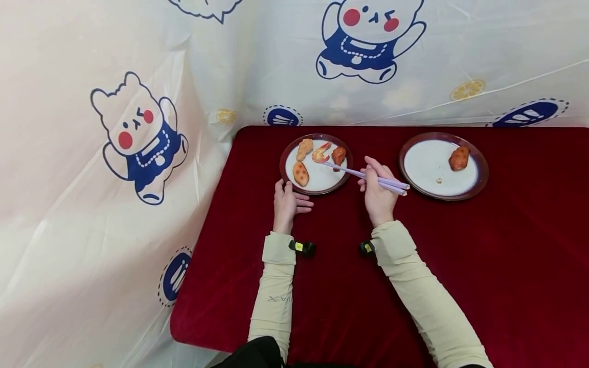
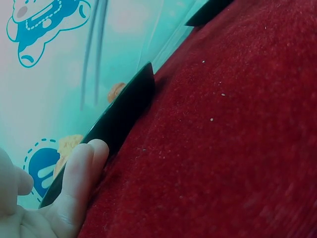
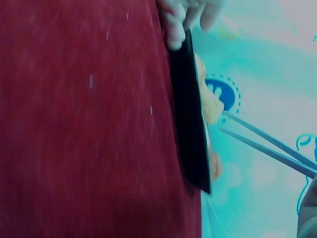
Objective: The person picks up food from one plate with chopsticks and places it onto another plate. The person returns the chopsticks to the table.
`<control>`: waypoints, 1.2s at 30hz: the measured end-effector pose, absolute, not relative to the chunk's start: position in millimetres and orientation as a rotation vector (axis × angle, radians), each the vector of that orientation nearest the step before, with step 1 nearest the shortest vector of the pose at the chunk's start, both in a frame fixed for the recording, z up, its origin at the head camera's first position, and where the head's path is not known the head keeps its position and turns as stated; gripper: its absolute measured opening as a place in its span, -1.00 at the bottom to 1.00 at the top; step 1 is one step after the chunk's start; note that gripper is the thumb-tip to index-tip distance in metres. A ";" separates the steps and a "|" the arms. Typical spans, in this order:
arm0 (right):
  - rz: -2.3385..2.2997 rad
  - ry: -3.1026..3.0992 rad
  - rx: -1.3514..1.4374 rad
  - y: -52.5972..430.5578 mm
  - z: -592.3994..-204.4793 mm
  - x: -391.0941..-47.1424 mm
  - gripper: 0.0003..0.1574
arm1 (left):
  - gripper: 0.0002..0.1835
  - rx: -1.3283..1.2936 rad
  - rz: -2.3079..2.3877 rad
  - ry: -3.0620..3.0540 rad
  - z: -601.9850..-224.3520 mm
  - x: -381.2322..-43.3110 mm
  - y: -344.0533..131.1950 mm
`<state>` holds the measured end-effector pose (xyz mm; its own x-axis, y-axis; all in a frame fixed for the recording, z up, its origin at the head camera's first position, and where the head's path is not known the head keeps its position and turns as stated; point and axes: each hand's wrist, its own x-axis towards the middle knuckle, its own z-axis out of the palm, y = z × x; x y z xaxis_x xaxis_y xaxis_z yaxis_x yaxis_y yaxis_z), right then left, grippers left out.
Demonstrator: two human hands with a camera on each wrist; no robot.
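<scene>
My right hand [image 1: 379,198] holds a pair of light purple chopsticks [image 1: 361,175]. They slant left over the left plate [image 1: 317,192], their tips at a shrimp [image 1: 320,153] with a reddish tail. In the right wrist view the chopsticks [image 3: 270,151] are slightly parted at the tips. My left hand [image 1: 286,205] touches the near left rim of that plate, its fingers loosely extended. On the plate with the shrimp are a crumbly golden fried piece [image 1: 304,149], a flat oval browned piece [image 1: 301,174] and a reddish-brown glazed piece [image 1: 338,155].
To the right stands a second brown-rimmed plate [image 1: 428,191], bearing a glazed brown piece [image 1: 459,158] and a small crumb [image 1: 439,180]. Both plates lie on a dark red cloth-covered table [image 1: 336,296]. A printed white curtain [image 1: 276,61] hangs behind and at the left.
</scene>
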<state>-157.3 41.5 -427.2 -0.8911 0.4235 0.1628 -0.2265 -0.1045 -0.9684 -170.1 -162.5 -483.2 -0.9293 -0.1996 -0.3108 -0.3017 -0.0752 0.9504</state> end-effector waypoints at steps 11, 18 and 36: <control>1.994 -1.576 -0.300 90.1 -437.4 -165.8 -0.70 | -0.47 -0.561 2.170 2.101 -485.2 -171.0 -160.4; 1.988 -1.463 -0.412 133.9 -427.4 -165.2 -0.70 | -0.47 -0.561 2.158 2.080 -480.7 -170.1 -159.5; 1.965 -1.012 -0.667 265.5 -418.6 -150.0 -0.77 | -0.42 -0.576 2.133 2.055 -480.1 -168.7 -163.3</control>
<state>-150.0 265.5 -418.6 -0.5334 0.8414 -0.0867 -0.4179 -0.3512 -0.8379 -168.7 -163.3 -480.1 -0.9197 -0.1710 -0.3533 -0.3466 -0.0684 0.9355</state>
